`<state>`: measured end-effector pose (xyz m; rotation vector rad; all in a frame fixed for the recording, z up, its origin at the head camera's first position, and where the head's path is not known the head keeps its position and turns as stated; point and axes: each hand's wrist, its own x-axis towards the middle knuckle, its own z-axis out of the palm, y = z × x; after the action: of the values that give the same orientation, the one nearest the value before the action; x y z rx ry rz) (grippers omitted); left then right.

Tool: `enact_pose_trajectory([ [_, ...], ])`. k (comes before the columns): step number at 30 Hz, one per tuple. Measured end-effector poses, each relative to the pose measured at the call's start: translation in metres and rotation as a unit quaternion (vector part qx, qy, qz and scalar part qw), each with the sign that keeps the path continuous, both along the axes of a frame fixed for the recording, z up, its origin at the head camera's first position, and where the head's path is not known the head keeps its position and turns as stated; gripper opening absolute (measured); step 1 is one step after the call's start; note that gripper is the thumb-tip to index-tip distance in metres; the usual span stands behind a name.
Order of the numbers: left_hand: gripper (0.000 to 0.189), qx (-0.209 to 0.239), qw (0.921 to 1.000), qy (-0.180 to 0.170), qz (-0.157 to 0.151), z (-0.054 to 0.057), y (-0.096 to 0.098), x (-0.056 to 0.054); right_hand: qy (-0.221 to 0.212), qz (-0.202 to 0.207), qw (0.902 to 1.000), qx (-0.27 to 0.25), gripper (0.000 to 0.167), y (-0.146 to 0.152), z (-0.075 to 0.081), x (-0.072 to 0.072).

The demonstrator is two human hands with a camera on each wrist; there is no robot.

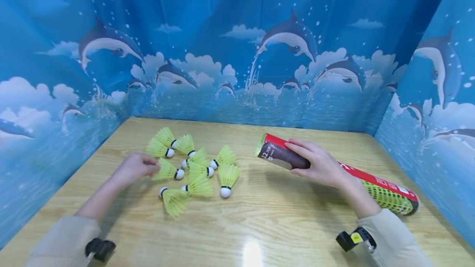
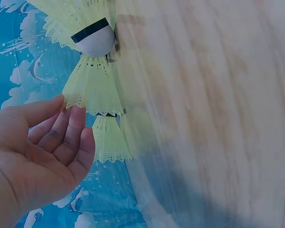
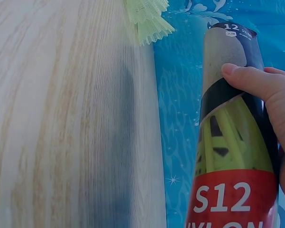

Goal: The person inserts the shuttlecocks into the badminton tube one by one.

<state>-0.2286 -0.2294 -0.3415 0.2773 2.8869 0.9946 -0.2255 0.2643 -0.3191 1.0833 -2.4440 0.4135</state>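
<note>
My left hand (image 1: 134, 169) pinches the skirt edge of a yellow shuttlecock (image 1: 168, 169) with a white cork; in the left wrist view, thumb and fingers meet at the skirt (image 2: 92, 90). Right beside it lie more yellow shuttlecocks (image 1: 227, 175) in a loose group. With my right hand (image 1: 320, 163) I grip a long shuttlecock tube (image 1: 382, 193), fingers wrapped around its dark printed upper part. The tube slants, its near end low at the right and its far end raised toward the shuttlecocks. Through its clear wall in the right wrist view, yellow mesh (image 3: 225, 140) shows.
Everything lies on a wooden table (image 1: 297, 226). Blue dolphin-print curtains (image 1: 230, 44) stand along its back and both sides. Each forearm carries a small black wrist camera (image 1: 100, 249).
</note>
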Motion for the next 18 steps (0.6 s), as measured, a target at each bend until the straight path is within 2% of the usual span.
enact_pose_trajectory([
  [6,0.03,0.006,0.9994,0.033,-0.003,0.002,-0.002,0.002,-0.004,-0.005,1.0,0.0,0.078,0.0,0.0,0.0],
  [12,0.028,0.01,0.9983,0.056,0.011,0.006,-0.006,0.004,-0.002,-0.001,1.0,0.004,0.079,0.001,0.0,-0.001],
  [18,0.028,0.025,0.9985,0.045,0.021,0.015,-0.005,0.006,-0.003,-0.005,1.0,0.003,0.078,0.002,0.0,-0.001],
])
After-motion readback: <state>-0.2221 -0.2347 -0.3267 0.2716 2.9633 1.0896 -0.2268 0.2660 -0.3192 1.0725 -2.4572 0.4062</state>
